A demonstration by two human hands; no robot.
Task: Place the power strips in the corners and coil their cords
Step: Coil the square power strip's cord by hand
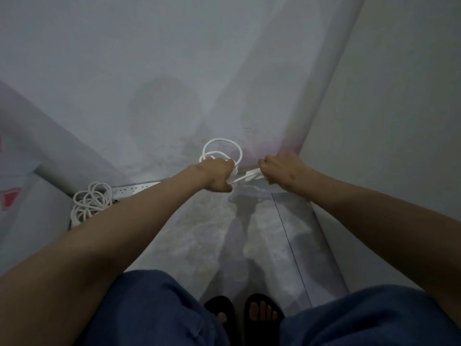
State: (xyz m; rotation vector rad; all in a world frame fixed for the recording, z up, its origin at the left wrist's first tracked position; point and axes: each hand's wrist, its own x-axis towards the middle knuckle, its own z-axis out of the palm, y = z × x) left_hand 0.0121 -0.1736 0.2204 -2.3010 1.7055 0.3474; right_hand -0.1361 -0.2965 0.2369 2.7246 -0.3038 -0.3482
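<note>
Hands work the right corner: our left hand [217, 174] grips white cord loops [222, 151], our right hand [284, 169] pinches its taut strand. Another power strip [136, 190] lies against the far wall, coiled cord [91, 203] beside it.

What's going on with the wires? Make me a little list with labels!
left hand: left hand grips loops of the white cord
right hand: right hand grips the stretched part of that cord
cord in hands: partly coiled, loops held up near the right corner
other cord: coiled cord lies on the floor in the left corner
power strip: power strip lies along the wall beside that coil
person: crouching, blue trousers, black sandals
</note>
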